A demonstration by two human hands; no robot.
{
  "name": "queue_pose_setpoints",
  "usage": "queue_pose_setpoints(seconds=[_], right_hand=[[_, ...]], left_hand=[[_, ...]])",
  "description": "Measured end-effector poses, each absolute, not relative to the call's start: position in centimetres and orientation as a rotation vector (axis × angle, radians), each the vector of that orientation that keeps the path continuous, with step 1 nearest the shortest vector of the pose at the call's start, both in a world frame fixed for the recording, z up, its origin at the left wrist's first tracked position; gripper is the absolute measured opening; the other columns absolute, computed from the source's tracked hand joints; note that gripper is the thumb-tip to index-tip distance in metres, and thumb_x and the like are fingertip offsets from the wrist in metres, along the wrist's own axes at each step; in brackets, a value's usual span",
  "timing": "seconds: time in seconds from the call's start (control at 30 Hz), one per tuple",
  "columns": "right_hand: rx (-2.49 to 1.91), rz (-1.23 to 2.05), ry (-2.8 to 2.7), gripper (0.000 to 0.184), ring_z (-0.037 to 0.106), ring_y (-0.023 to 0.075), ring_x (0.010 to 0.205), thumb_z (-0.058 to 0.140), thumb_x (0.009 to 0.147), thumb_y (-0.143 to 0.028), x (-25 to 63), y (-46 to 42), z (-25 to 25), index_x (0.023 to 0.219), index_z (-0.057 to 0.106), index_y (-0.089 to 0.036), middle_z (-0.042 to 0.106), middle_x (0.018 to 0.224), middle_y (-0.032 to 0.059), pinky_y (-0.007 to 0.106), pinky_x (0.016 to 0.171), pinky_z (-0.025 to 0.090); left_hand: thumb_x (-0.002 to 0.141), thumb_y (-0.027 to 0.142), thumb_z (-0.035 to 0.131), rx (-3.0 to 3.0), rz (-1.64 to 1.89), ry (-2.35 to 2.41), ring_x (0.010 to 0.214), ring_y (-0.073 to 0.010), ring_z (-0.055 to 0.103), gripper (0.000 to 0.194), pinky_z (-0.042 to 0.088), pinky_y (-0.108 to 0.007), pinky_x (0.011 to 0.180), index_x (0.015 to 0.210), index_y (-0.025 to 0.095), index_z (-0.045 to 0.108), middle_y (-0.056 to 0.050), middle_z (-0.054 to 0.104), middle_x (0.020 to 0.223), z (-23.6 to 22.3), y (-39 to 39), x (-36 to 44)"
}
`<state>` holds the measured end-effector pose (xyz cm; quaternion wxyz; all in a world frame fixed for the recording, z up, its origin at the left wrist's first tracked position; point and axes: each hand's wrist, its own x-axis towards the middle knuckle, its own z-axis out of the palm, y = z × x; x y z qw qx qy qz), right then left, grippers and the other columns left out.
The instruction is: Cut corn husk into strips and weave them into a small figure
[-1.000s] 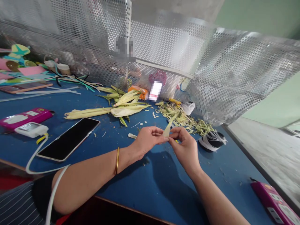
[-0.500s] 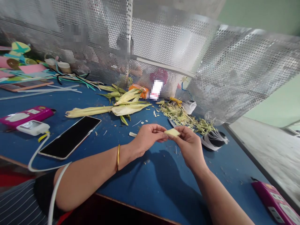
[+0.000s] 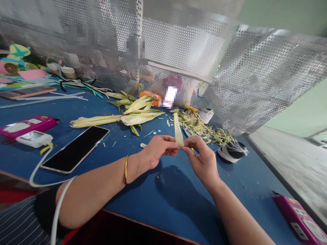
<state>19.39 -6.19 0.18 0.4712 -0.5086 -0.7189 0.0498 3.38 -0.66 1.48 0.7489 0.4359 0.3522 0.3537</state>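
A pale strip of corn husk stands upright between my hands, above the blue table. My left hand pinches its lower end from the left. On the other side, the thumb and fingertips of my right hand close on the same lower end. Beyond my left hand lies a pile of whole corn husks. A heap of shredded husk sits past my right hand, with small scraps scattered nearby.
A phone and purple power strip lie left; another power strip lies right. A white cable crosses my left arm. Black spool stands right. Perforated metal mesh closes the back, with people behind it.
The husk strip, folded small and lying sideways between my fingertips before, now stands long and upright. My hands have stayed close together, with the right shifted slightly left.
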Motion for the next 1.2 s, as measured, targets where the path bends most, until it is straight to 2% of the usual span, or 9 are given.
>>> queue_pose_setpoints(seconds=[0.1,0.23,0.67,0.9,1.2], right_hand=[[-1.187,-0.049,-1.918,0.013,0.061,0.0183,0.083,0.052,0.095,-0.018,19.6,-6.3,0.3,0.097,0.063,-0.025,0.066,0.09,0.0033,0.033,0.076,0.047],[-1.193,-0.052,-1.95,0.021,0.062,0.0194,0.086,0.048,0.097,-0.018,19.8,-6.3,0.4,0.098,0.067,-0.027,0.068,0.093,0.0047,0.034,0.077,0.048],[-1.21,-0.106,-1.927,0.012,0.062,0.0198,0.081,0.054,0.094,-0.02,19.4,-6.4,0.8,0.092,0.065,-0.025,0.068,0.086,0.0032,0.034,0.076,0.045],[-1.29,0.065,-1.771,0.011,0.06,0.0171,0.077,0.057,0.091,-0.02,19.1,-6.3,0.2,0.081,0.059,-0.023,0.065,0.079,0.0002,0.03,0.072,0.045],[-1.327,0.383,-1.478,0.009,0.06,0.0158,0.071,0.063,0.086,-0.026,18.4,-6.3,0.3,0.081,0.057,-0.022,0.062,0.074,-0.0008,0.03,0.068,0.047]], left_hand=[[0.065,0.012,0.076,0.866,0.739,0.749,0.06,-0.011,0.062,0.01,0.051,-0.025,0.066,0.066,0.012,0.066,-0.002,0.066,0.065,1.5,-0.6,3.3],[0.066,0.011,0.076,0.861,0.722,0.721,0.061,-0.0106,0.062,0.01,0.052,-0.024,0.067,0.066,0.012,0.066,-0.002,0.066,0.066,1.4,-0.6,3.2],[0.067,0.011,0.075,0.833,0.679,0.728,0.06,-0.0107,0.063,0.009,0.053,-0.026,0.07,0.066,0.014,0.066,-0.002,0.067,0.066,1.3,-0.4,3.2],[0.065,0.013,0.074,0.952,0.781,0.738,0.061,-0.01,0.06,0.01,0.052,-0.025,0.07,0.062,0.014,0.064,0.001,0.061,0.063,1.3,-0.7,3.4],[0.067,0.018,0.07,1.215,0.908,0.711,0.063,-0.0102,0.056,0.008,0.048,-0.025,0.07,0.063,0.016,0.064,0.002,0.06,0.062,1.1,-0.9,3.6]])
